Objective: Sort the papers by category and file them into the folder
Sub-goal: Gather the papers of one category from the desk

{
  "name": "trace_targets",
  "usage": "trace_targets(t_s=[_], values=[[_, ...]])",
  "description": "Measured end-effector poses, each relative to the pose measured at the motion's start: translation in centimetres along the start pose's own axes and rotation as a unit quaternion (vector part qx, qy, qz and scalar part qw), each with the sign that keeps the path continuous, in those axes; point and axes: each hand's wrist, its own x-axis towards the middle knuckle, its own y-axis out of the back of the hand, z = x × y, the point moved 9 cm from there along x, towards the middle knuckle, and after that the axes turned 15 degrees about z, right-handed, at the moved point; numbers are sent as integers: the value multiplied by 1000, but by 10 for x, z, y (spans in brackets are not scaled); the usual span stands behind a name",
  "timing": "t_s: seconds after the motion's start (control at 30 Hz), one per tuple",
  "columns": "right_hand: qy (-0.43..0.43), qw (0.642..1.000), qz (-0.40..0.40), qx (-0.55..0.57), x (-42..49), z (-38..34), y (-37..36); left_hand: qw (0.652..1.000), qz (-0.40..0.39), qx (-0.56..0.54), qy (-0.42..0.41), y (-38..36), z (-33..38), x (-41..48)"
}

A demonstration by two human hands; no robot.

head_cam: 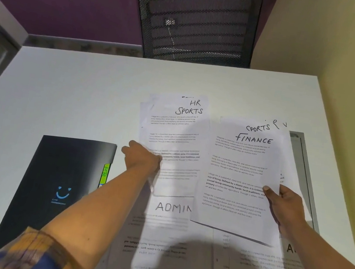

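Right hand [285, 205] pinches FINANCE-topped stack [237, 179] by its right edge over the desk [87, 87], left hand [143, 159] grips SPORTS sheet [177, 132] at its left edge near the closed black folder [57, 186]; thin, floppy, slippery paper, best pinched at edges.

Behind the FINANCE sheet [241, 177]: the fingers of the right hand [285, 206], only the thumb out in front near its right edge; also most of a second sheet [257, 129] headed SPORTS, and a third shown by two pen strokes alone. Under its lower left corner, the end of the word on the ADMIN sheet [170, 208]; under its lower right corner, all but one letter of another sheet's heading. Left of it, blurred, the left hand [143, 159] at the edge of the SPORTS pile [180, 123], grip not to be told. Below it, blurred sheets cut by the bottom edge. Body print too small to read. Further left, the folder [55, 185], near corner hidden by the forearm.
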Motion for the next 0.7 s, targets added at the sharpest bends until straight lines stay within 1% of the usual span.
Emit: trace_targets(t_s=[0.13,0.23,0.33,0.4,0.6,0.7], values=[[4,1000,5,-2,2,1,1,993,-56,-101,2,-13,3,4],[3,1000,-3,7,0,0,-1,981,-51,-186,-11,-11,10,6],[13,1000,-4,13,-2,-6,-1,969,-48,-241,-7,-7,10,10],[15,1000,-1,12,-3,-7,0,968,-47,-246,-22,-3,9,11],[18,1000,-4,-2,-7,-10,-1,972,-49,-212,-92,3,19,6],[17,1000,-2,-1,-7,-10,0,973,-29,-190,-127,5,25,4]])
